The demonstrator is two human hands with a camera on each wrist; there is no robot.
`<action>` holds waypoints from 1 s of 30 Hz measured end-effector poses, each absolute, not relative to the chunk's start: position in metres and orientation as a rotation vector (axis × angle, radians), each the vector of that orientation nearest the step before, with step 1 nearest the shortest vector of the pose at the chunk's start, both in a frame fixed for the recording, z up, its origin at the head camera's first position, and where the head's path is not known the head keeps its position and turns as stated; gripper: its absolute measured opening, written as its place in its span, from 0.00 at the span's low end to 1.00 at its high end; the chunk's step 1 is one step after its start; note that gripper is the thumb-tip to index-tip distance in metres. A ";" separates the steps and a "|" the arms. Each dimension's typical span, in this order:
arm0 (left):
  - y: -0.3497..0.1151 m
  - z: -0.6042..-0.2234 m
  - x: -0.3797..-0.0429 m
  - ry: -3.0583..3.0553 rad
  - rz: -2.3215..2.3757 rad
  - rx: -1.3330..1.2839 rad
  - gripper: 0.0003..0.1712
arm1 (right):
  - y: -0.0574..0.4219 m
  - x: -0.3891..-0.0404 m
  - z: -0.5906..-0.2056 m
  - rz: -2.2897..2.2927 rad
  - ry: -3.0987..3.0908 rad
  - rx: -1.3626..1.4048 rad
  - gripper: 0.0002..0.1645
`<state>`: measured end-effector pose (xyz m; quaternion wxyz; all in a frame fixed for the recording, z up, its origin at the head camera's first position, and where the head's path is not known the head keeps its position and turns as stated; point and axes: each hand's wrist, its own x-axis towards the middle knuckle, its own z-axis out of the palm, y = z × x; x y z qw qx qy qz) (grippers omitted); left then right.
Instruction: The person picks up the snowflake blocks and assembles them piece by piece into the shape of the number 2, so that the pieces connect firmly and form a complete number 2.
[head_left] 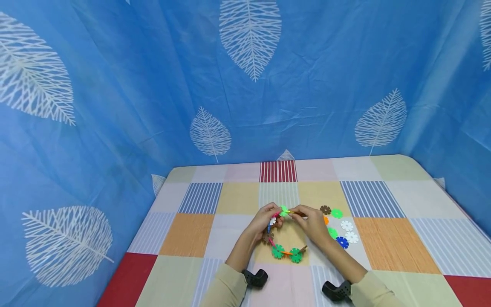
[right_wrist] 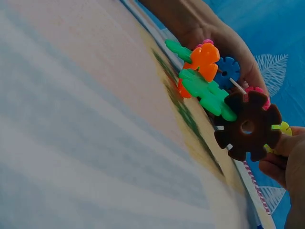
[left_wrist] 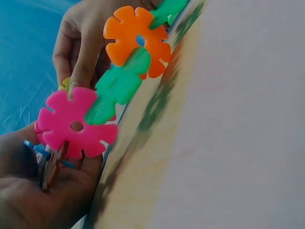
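A curved chain of notched, flower-shaped plastic discs hangs between my hands, with pink, green, orange, blue, white and brown pieces. My left hand (head_left: 259,222) grips the chain at its upper left, near a green disc (head_left: 284,211). Beside it, my right hand (head_left: 311,222) pinches a yellow disc (right_wrist: 286,128) edge-on against that green disc. In the left wrist view, a pink disc (left_wrist: 57,112), a green disc (left_wrist: 119,86) and an orange disc (left_wrist: 121,33) are slotted together. A brown disc (right_wrist: 262,117) ends the chain's free side. Fingers hide part of the yellow disc.
Loose discs lie right of my right hand: a brown disc (head_left: 325,209), a green disc (head_left: 337,213), a blue disc (head_left: 342,242), a white disc (head_left: 351,237) and several others. A patchwork cloth (head_left: 203,234) covers the table. Blue leaf-patterned curtains (head_left: 153,106) surround it.
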<state>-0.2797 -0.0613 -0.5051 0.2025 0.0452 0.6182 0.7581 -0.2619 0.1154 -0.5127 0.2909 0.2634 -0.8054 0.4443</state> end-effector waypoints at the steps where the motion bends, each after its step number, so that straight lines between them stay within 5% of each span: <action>1: -0.061 -0.505 -0.279 1.724 2.109 0.130 0.11 | 0.116 -0.261 -0.513 1.175 -2.141 0.710 0.10; 11: -0.060 -0.508 -0.279 1.720 2.112 0.054 0.07 | 0.170 -0.271 -0.495 1.102 -2.576 0.570 0.21; 18: -0.061 -0.508 -0.280 1.763 2.130 -0.011 0.09 | 0.223 -0.275 -0.492 0.966 -2.851 0.606 0.19; 30: -0.059 -0.505 -0.278 1.753 2.151 -0.004 0.11 | 0.218 -0.280 -0.495 1.159 -2.746 0.508 0.14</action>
